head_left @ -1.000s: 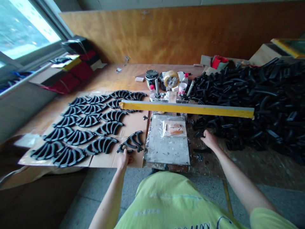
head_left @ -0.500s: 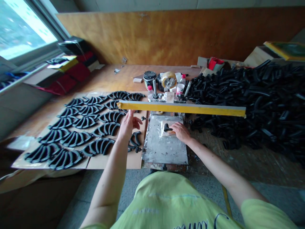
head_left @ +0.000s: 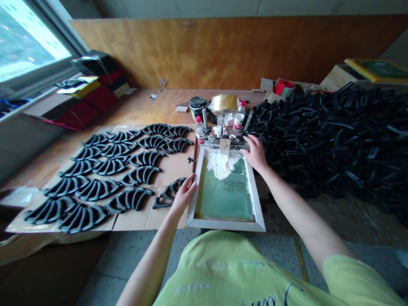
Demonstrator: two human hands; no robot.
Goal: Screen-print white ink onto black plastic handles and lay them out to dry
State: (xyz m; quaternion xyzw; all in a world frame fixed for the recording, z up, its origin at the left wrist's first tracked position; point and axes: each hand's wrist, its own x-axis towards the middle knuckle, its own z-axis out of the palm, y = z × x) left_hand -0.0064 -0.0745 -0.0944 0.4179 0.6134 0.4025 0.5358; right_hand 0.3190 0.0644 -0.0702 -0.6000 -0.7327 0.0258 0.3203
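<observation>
A screen printing frame point(head_left: 259, 212) lies flat in front of me, its green mesh point(head_left: 223, 199) smeared with white ink point(head_left: 223, 165) at the far end. My left hand point(head_left: 185, 193) grips the frame's left rim with its fingers bent. Above the far right corner, my right hand point(head_left: 256, 154) is open, fingers apart and nothing in them. It is close to a squeegee point(head_left: 225, 146) that stands in the ink. The frame hides the metal plate and whatever lies on it. Left of my left hand, a few curved black handles point(head_left: 170, 192) rest on cardboard point(head_left: 174, 170).
Rows of black handles point(head_left: 95, 189) cover the cardboard on the left. A large heap of them point(head_left: 334, 140) fills the right side. Behind the frame stand a hinge clamp point(head_left: 210, 142), a tape roll point(head_left: 224, 103), red-capped bottles point(head_left: 199, 131) and a black tub point(head_left: 198, 106).
The raised frame has come down flat over the plate. My left hand has moved down along its left side. My right hand has let go of the black handle and moved to the far right corner.
</observation>
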